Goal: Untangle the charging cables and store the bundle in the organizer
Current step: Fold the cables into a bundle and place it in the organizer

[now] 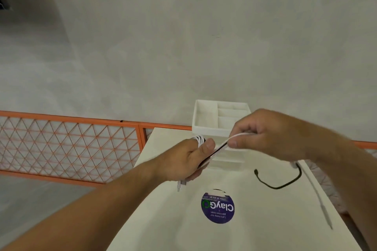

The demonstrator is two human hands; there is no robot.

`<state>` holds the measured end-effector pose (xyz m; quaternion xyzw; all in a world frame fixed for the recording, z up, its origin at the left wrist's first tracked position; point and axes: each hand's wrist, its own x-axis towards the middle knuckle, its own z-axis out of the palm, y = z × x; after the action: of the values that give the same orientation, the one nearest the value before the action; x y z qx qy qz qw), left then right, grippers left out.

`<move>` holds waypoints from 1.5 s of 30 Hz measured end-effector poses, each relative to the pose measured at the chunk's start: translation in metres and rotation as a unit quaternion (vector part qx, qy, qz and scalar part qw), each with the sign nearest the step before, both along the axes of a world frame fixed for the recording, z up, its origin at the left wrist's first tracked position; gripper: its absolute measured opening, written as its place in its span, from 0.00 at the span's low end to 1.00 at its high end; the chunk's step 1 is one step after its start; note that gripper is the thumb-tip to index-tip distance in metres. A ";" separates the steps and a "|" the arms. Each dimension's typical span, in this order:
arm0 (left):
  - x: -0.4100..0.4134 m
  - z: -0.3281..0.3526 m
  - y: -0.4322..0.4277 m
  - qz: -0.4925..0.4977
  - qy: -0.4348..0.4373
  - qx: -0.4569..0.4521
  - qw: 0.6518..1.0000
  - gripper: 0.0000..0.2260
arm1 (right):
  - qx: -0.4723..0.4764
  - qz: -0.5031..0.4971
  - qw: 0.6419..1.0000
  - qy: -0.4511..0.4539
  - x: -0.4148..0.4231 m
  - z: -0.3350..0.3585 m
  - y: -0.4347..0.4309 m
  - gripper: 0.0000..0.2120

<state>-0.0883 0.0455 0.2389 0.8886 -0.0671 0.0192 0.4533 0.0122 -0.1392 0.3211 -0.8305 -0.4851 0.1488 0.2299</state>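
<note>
Left hand [189, 157] has the cable coil [199, 140] looped round its fingers, thumb clamped down on it; right hand [265, 134] pinches a strand [221, 145] running taut from the left hand; organizer [204, 117] sits just behind both hands; black cable [279, 184] lies loose on the table [163, 220] below the right wrist; round sticker [217, 208] nearer me than either hand.

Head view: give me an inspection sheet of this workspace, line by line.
Surface: white table, round blue sticker on it.
Job's things: white organizer at the far edge; cable coil wound on the left hand.
Clutter: nothing seen.
Hands: left hand grips the cable coil; right hand pinches a strand stretched between both.
Cables: black cable and white cable lie loose on the table's right side.
Surroundings: orange lattice railing to the left.
</note>
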 end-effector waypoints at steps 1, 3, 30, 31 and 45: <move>-0.001 0.001 -0.001 -0.010 0.033 -0.014 0.999 0.34 | 0.020 0.005 1.000 0.006 0.002 0.004 -0.001 0.07; -0.003 0.006 -0.007 -0.046 0.093 -0.052 0.993 0.31 | 0.081 0.016 0.996 0.030 0.004 0.007 0.001 0.05; -0.002 0.058 0.003 0.052 -0.049 -0.255 0.964 0.17 | 0.451 -0.069 0.856 0.243 -0.040 -0.051 0.041 0.22; 0.000 0.057 0.002 0.092 -0.075 -0.244 0.962 0.15 | 0.451 -0.089 0.863 0.209 -0.039 -0.053 0.043 0.21; 0.018 0.037 -0.028 0.235 -0.223 -0.276 0.905 0.14 | 0.418 -0.182 0.879 0.139 -0.029 -0.081 0.055 0.20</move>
<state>-0.0701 0.0171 0.2755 0.6907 0.0524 0.3405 0.6357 -0.0170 -0.0839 0.2406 -0.7011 -0.3057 0.0019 0.6442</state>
